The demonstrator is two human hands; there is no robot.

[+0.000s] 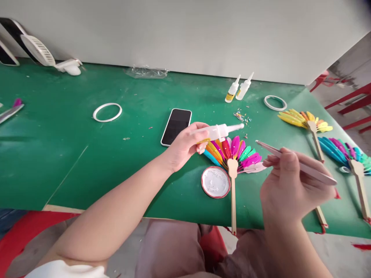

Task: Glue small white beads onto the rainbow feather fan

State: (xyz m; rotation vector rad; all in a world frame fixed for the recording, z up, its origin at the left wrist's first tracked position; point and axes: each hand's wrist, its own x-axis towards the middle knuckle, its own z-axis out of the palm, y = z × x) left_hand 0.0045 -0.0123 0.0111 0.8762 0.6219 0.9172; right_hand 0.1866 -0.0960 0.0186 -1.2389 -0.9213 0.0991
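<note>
My left hand (189, 144) is closed round a white glue bottle (216, 133), its nozzle pointing right above the table. Tweezers (304, 166) are gripped in my right hand (290, 185), their tips pointing left with a tiny pale bit at the end. Between and below the hands lies a multicoloured feather fan (232, 168) with a wooden handle and small white dots on its feathers. Beside its handle, on the left, a round red-rimmed dish (216, 182) holds small white beads. Neither the nozzle nor the tweezers touches the fan.
A phone (176, 126) lies left of the fan. Two glue bottles (232, 92) stand near the wall. Yellow (312, 125) and blue-purple (356, 166) feather fans lie right. White rings (107, 112), crumbs (242, 116), clear plastic (147, 72) and a small white fan (39, 50) are on the table.
</note>
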